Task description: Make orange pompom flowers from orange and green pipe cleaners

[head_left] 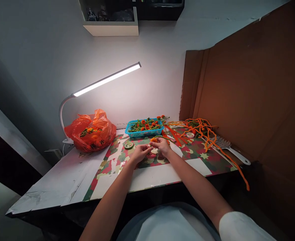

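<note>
My right hand (162, 146) is closed on a small orange craft flower (153, 140), whose green stem (165, 137) sticks out to the right above the knuckles. Close against it, my left hand (141, 153) has its fingertips pinched together just below the flower head. What lies between those left fingers is too small to make out. A roll of green tape (128, 145) rests on the table left of my hands. Just behind them stands a blue basket (144, 134) full of orange flowers on green stems (147, 125).
An orange plastic bag (104, 134) of flowers sits at the left, under a lit lamp (107, 79). To the right lie orange fuzzy strands (205, 130), a white tape roll (190, 135) and a wire-bristle brush (237, 155). A cardboard panel (250, 83) borders the right side.
</note>
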`<control>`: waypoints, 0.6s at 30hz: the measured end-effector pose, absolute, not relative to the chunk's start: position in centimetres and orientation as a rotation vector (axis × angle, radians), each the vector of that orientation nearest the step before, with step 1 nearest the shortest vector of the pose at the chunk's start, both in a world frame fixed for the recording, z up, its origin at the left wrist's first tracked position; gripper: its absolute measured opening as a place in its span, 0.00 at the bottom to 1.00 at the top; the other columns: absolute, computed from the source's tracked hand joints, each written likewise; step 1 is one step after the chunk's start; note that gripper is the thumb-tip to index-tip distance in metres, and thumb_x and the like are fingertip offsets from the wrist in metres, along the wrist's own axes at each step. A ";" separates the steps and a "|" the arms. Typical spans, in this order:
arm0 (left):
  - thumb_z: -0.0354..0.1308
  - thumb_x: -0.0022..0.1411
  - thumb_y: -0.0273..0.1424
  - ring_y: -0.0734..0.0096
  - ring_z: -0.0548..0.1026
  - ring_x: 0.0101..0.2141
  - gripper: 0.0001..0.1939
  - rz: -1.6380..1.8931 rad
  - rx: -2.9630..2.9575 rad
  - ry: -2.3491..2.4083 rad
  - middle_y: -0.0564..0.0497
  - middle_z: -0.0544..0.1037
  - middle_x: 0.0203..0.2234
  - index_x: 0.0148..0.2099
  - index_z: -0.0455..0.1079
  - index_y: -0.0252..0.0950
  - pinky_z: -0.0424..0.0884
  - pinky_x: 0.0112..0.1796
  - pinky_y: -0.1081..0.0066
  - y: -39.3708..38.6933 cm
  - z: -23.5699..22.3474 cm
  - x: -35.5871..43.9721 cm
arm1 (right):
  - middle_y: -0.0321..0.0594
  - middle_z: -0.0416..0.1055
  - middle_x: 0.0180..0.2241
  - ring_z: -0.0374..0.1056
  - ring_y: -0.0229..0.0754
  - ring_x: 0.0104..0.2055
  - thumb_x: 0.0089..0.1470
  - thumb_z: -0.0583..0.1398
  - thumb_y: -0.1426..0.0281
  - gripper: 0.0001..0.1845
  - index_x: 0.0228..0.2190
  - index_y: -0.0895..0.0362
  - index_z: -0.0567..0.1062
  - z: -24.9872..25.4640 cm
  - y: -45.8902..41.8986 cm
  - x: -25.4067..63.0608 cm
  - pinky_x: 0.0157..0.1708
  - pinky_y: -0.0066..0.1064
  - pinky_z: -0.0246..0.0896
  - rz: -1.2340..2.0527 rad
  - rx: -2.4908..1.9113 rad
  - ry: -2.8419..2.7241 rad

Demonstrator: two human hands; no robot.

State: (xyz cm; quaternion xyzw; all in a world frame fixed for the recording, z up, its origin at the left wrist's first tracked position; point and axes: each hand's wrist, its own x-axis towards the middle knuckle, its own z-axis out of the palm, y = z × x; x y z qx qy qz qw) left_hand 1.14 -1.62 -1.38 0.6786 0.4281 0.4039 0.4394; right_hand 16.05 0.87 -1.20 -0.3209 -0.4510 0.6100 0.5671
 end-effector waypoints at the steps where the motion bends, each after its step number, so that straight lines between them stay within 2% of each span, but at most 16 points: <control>1: 0.62 0.49 0.48 0.72 0.73 0.21 0.21 0.998 1.676 1.056 0.49 0.76 0.20 0.27 0.71 0.31 0.66 0.23 0.75 -1.6 -1.4 1.2 | 0.35 0.73 0.22 0.66 0.34 0.25 0.20 0.73 0.66 0.21 0.22 0.60 0.75 -1.2 0.8 16.0 0.30 0.29 0.62 1.433 -0.752 -1.045; 18: 0.63 0.47 0.46 0.75 0.69 0.19 0.20 0.902 1.677 1.008 0.51 0.74 0.17 0.25 0.70 0.32 0.66 0.23 0.74 -2.0 -0.8 1.2 | 0.34 0.72 0.22 0.69 0.36 0.27 0.20 0.73 0.69 0.20 0.21 0.60 0.73 -2.2 1.0 15.0 0.33 0.29 0.65 1.504 -0.663 -0.906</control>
